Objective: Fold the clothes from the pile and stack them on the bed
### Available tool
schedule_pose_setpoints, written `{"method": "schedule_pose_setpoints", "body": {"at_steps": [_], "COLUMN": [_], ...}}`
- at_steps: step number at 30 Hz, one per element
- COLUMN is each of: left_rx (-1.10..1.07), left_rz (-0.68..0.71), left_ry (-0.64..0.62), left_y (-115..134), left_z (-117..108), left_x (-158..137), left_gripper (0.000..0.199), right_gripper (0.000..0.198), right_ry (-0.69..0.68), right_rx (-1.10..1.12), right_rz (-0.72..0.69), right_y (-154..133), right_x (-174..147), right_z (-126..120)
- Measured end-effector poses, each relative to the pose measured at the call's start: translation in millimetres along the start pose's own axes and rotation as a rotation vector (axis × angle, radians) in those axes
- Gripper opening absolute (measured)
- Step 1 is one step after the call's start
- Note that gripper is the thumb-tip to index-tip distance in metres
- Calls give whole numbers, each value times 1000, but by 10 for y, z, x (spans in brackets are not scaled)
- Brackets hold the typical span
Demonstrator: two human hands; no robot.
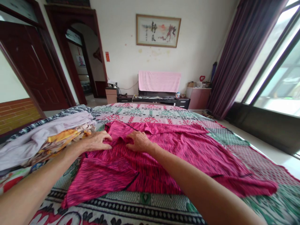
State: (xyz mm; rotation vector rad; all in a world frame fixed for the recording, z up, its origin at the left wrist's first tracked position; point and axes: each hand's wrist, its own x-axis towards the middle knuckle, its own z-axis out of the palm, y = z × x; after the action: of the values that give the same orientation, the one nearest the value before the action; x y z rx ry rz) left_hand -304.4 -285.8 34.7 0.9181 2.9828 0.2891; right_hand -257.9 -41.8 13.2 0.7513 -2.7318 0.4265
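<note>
A magenta shirt (pixel 164 156) with dark streaks and black seams lies spread flat across the bed, with some wrinkles. One part of it (pixel 100 175) reaches toward the front left. My left hand (pixel 98 140) rests at the shirt's left side, thumb and fingers apart with a gap between them. Just right of it, my right hand (pixel 139 141) has its fingers and thumb bent around a raised fold of the shirt near its upper left part. Between the two hands the cloth is slightly bunched.
A patterned blanket (pixel 145 200) covers the bed under the shirt. At the left lies a pile of clothes, with a pale lilac garment (pixel 47 134) and a yellow-brown patterned cloth (pixel 67 137). Beyond the bed, a low black cabinet (pixel 153 100) stands below a pink cloth (pixel 159 81).
</note>
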Motion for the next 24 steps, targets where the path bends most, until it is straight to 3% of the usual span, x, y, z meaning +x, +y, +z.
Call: {"method": "schedule_pose_setpoints", "body": {"at_steps": [2, 8, 11, 15, 20, 24], "left_rx": [58, 81, 23, -35, -89, -131], "left_rz": [34, -82, -110, -38, -119, -19], "left_ry": [44, 212, 150, 11, 120, 54], "left_y": [-17, 49, 102, 135, 273, 503], "left_z": [46, -18, -79, -91, -156, -207], "left_x": [7, -21, -78, -146, -230, -316], "left_gripper": [34, 32, 34, 37, 39, 33], "right_gripper": [24, 32, 32, 34, 36, 36], "right_ry": [-27, 52, 60, -48, 10, 7], "right_rx": [-43, -31, 15, 95, 153, 143], "right_rz": [53, 142, 83, -12, -42, 49], "right_y": [-34, 0, 16, -6, 72, 226], "right_x": [30, 137, 111, -25, -295, -645], "right_z": [50, -37, -110, -113, -126, -296]}}
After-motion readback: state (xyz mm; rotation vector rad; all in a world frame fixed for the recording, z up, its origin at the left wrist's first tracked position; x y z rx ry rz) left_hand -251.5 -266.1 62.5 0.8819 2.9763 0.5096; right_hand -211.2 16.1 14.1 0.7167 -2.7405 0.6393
